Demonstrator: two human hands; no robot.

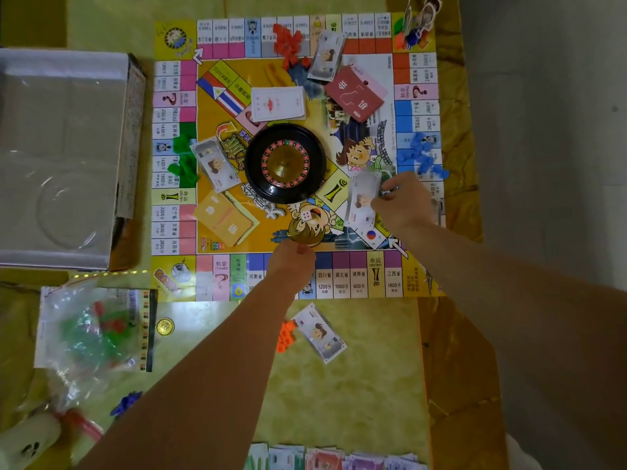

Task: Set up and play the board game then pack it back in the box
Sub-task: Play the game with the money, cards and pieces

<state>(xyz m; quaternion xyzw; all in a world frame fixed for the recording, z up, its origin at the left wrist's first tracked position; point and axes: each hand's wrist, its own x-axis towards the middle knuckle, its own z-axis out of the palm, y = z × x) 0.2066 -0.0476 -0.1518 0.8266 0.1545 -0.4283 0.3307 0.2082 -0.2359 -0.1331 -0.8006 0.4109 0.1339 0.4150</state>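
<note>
— Reading from the left, what do we have?
— The open cardboard box lies just beside the game board, which is spread flat on the tabletop. Near the board's middle sits the roulette wheel, with a white die just below it.
— And our hands?
— Our left hand is at the board's near edge with its fingers curled under. We cannot tell whether its grip holds anything. Further right, our right hand has its grip pinched on a small stack of play banknotes over the board's right side.
— How will those notes handle?
— We judge them thin, light and floppy, apt to fan out or slide apart. A pinch across one short end, thumb on top, should keep them together. The die is small and hard, and likely to roll off.
— Any writing we can read?
— Along the near row we read "CHANCE" and "DESTINY", and the values 1200, 1000, 600 and 1800.
</note>
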